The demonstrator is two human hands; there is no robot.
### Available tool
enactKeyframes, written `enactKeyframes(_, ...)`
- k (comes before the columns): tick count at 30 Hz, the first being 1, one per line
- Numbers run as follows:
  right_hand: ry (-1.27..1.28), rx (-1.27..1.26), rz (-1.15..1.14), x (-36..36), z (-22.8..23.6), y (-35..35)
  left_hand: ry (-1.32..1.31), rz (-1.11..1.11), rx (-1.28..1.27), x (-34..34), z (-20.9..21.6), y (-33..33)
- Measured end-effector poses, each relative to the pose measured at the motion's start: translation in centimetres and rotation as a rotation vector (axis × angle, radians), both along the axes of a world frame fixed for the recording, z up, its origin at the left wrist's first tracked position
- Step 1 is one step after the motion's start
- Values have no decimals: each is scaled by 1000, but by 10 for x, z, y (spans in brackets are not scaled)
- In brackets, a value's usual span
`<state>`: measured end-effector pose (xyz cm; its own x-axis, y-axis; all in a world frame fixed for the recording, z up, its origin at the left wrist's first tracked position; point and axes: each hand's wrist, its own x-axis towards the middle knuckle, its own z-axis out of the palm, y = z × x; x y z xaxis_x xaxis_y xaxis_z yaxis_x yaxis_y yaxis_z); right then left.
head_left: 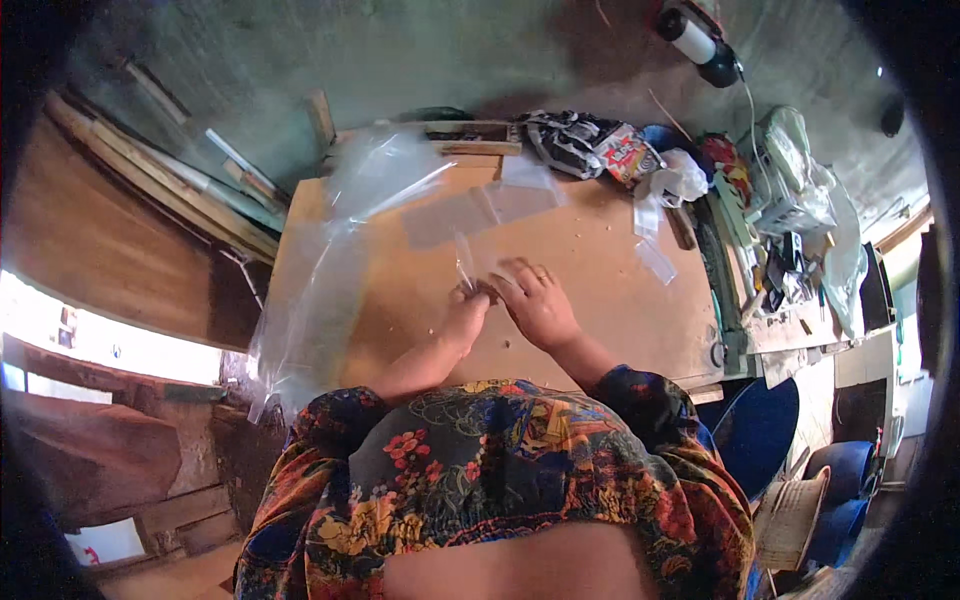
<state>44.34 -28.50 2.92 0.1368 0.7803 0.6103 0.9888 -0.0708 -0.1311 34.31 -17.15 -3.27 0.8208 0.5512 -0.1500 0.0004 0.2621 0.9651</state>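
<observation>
My left hand (466,316) is closed in a pinch on a small clear plastic bag (462,256), which stands up from the fingers over the middle of the wooden tabletop (620,320). Close beside it on the right is my right hand (542,308), slightly blurred. Its fingers are stretched and apart, with the tips near the left thumb; whether they touch the bag is hard to make out. Beyond both hands, flat clear bags (440,220) lie overlapping on the board. A large crumpled clear plastic sheet (318,275) covers the left side.
Crumpled dark and printed packaging (590,145) lies along the back edge, beside a white plastic bag (680,178). Another small clear strip (655,260) rests at the right. A cluttered shelf (790,325) borders the table there. Wooden planks (160,170) lean at the left.
</observation>
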Motion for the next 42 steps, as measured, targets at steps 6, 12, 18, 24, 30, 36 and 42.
enactKeyframes(6,259,-31,34,10,-17,-26,202,180,-182,10,35,-12)
enactKeyframes(12,279,-56,-17,19,-21,-45,118,-3,-262,15,37,-7)
enactKeyframes(18,723,-74,-62,25,-1,-48,85,118,412,33,47,-20)
enactKeyframes(24,1147,212,-192,70,-10,-61,77,-52,405,29,66,4)
enactKeyframes(30,1462,891,-225,53,5,-31,-232,128,-431,43,82,13)
enactKeyframes(36,1501,1072,-23,43,27,-13,-188,110,-64,45,82,-52)
enactKeyframes(42,1552,968,60,21,28,0,-129,181,-311,52,47,-57)
